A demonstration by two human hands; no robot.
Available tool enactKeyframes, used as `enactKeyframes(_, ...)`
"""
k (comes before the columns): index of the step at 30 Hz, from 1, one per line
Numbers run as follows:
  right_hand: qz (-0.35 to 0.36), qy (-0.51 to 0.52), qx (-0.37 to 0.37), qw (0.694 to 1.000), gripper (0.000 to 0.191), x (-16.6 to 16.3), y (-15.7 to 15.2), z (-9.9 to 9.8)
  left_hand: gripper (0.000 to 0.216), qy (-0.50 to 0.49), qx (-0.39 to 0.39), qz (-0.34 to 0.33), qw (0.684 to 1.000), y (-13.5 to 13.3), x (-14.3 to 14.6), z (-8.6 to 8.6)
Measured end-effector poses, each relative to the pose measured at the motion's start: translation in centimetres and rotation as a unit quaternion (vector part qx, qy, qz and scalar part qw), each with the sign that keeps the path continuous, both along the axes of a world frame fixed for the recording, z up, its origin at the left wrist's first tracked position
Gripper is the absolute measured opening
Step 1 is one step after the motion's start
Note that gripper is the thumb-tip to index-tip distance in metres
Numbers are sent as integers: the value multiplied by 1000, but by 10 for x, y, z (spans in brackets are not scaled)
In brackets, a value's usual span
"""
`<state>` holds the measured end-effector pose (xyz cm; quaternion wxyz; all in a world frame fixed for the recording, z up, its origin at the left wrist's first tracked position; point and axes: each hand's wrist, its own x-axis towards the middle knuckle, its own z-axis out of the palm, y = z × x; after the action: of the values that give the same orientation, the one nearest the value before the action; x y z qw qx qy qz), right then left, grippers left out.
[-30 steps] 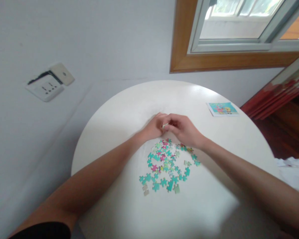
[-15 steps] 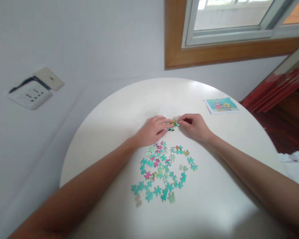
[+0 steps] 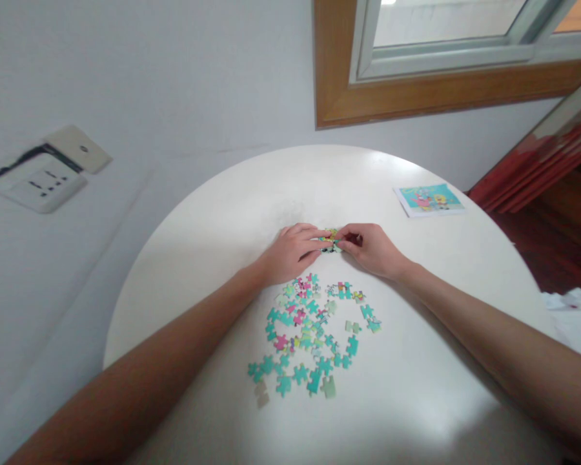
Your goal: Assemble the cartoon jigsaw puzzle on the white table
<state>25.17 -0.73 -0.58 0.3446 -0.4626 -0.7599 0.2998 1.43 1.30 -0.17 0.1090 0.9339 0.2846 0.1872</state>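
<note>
While the left hand point(image 3: 293, 253) rests slightly spread fingers over a small puzzle patch point(image 3: 329, 249), the right hand point(image 3: 372, 248) nearly closes thumb and forefinger at its edge; I can't tell whether they grip anything. Loose pieces point(image 3: 314, 381) lie nearer the person than the fingers; beyond them, rightward, a picture card point(image 3: 430, 199).

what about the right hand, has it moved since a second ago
Yes: the right hand has moved to the right, judged against the wooden window frame and the loose puzzle pieces.

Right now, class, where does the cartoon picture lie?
In the head view, the cartoon picture lies near the far right edge of the white table, below the wooden window frame and beyond the right hand.
</note>
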Motion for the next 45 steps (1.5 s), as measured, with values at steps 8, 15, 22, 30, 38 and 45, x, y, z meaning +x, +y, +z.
enactKeyframes(8, -29, -33, 8, 999, 14, -3, -2, 2, 39, 4, 5, -1, 1000, 1, -1, -3)
enactKeyframes(15, -40, -54, 38, 997, 9, -6, -3, -1, 38, 8, 10, -5, 1000, 1, -2, -4)
enactKeyframes(22, -91, -10, 38, 995, 14, 0, -1, 6, 38, 3, -6, 2, 1000, 0, -1, -1)
enactKeyframes(30, -39, -48, 33, 998, 11, 3, -2, 2, 42, 14, -1, -2, 1000, -2, -1, 0)
enactKeyframes(38, -86, -15, 31, 996, 13, 2, 1, 2, 43, 35, 5, -3, 999, -2, -1, 0)
enactKeyframes(45, -54, -45, 28, 997, 11, 4, 1, -1, 45, 37, 9, -2, 999, -2, -1, 1)
